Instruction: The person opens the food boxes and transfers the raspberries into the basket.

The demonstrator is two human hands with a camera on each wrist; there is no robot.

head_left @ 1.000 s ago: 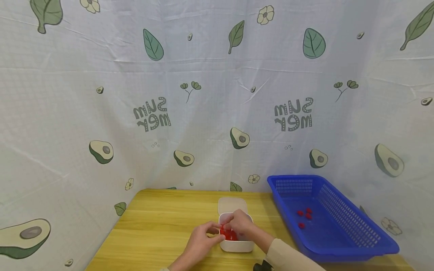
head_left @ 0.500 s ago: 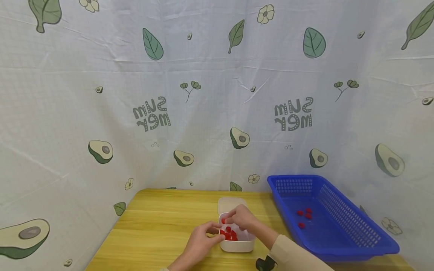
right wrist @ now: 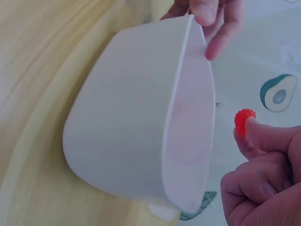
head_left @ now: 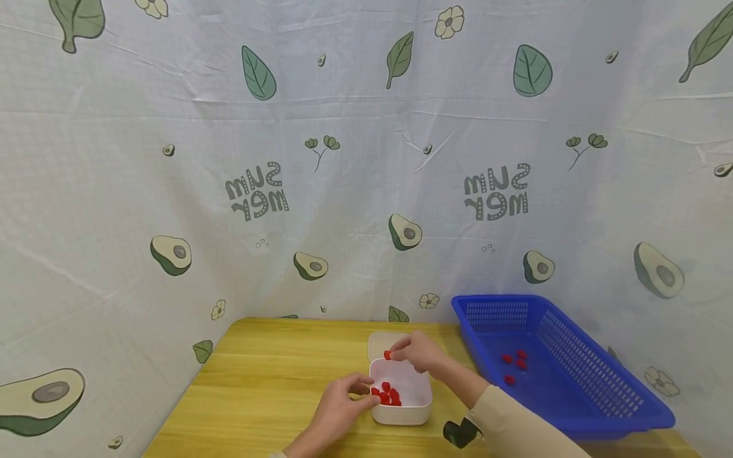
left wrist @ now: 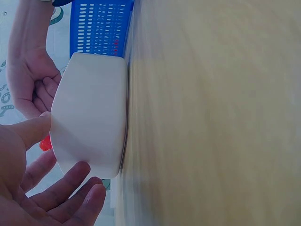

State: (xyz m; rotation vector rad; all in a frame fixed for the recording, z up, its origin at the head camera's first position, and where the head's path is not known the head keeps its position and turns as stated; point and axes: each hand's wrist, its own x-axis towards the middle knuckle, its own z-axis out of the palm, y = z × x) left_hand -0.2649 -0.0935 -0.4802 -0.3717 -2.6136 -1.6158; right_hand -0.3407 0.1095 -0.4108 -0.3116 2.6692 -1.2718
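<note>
Status change: the right hand (head_left: 420,353), which was down inside the white box (head_left: 400,416) a second ago, has risen clear and now stands above its far rim. Its thumb and index finger are clamped together on one red berry (head_left: 387,355) (the right wrist view shows the pinch at one end, most of the berry exposed). For the work in hand, this amounts to one unit extracted; a small group of red pieces (head_left: 385,397) remains in the box, gathered toward the near left corner.

The left hand (head_left: 338,404) has kept its position: thumb and index finger grip the left side of the box at the rim, the other fingers spread apart. The box stands upright on the counter (head_left: 275,362), apparently well steadied.

Edges and clearances: the beige lid (head_left: 380,343) lies directly behind the box (whether it is attached cannot be told), with the held berry over it. To the right, the blue basket (head_left: 601,425) presents a raised rim; four red pieces (head_left: 520,364) lie on its floor. The right forearm spans the narrow strip between box and basket. Bare counter extends to the left. Behind, the patterned curtain (head_left: 343,191) limits reach.
</note>
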